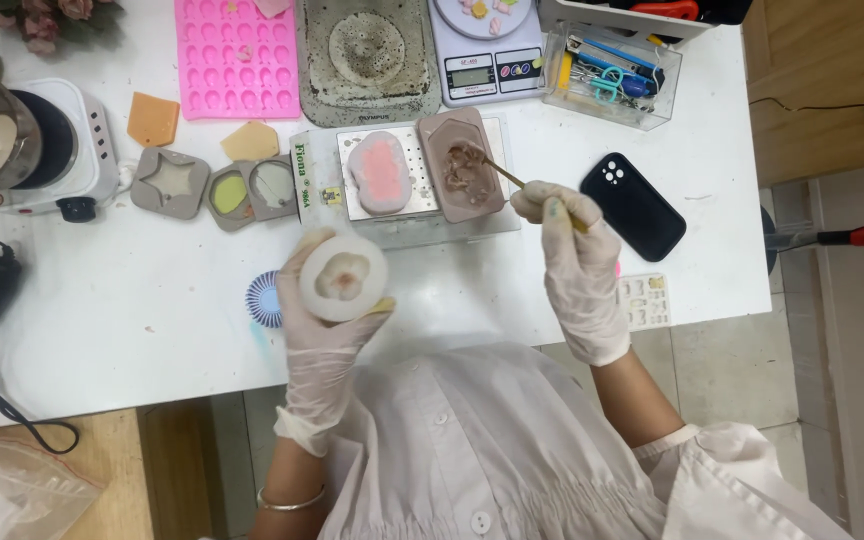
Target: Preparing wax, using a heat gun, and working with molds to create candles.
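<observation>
**Gloved hands at work over silicone moulds**

The left hand, in a thin white glove, held a round white mould from beneath, its fingers clenched around the rim so that the flower-shaped hollow faced up. The mould hung just above the white counter, close to the person's chest and beside a small blue-striped disc.

The right hand, also gloved, had its fingers pinched on a thin wooden stick. The stick's tip reached into a brownish rectangular mould that stood on a metal tray in the middle of the counter. Next to it on the same tray lay a pale mould with pink filling.

To the right of the hand a black phone lay face down. Farther back stood a pink multi-cavity mould, a grey stained tray, a digital scale and a clear box of tools. On the left, a star-shaped mould and a green-filled mould sat near a small white hotplate.
</observation>
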